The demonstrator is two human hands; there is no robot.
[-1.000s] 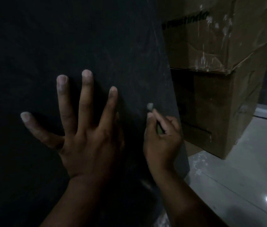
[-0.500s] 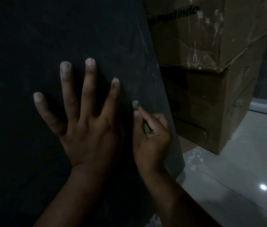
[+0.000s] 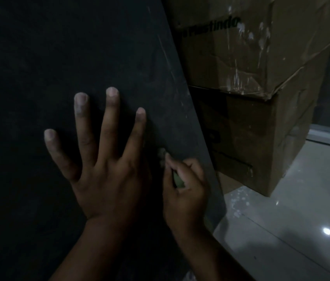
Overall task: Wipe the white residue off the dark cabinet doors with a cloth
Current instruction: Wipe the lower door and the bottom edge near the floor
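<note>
A dark cabinet door (image 3: 58,57) fills the left of the view, with faint pale streaks near its right edge. My left hand (image 3: 107,165) lies flat on it, fingers spread and straight. Just to its right my right hand (image 3: 184,191) is curled round a small greenish cloth (image 3: 178,180), whose pale tip (image 3: 162,154) pokes out past the fingertips and touches the door close to its right edge. Most of the cloth is hidden in the fist.
Two stacked cardboard boxes (image 3: 251,98), splashed with white, stand right behind the door's edge. A glossy pale tiled floor (image 3: 291,230) with white specks near the boxes spreads to the lower right.
Both hands have stayed on the door; the right hand with the cloth has slipped a little lower beside the left hand. The camera has shifted slightly.
</note>
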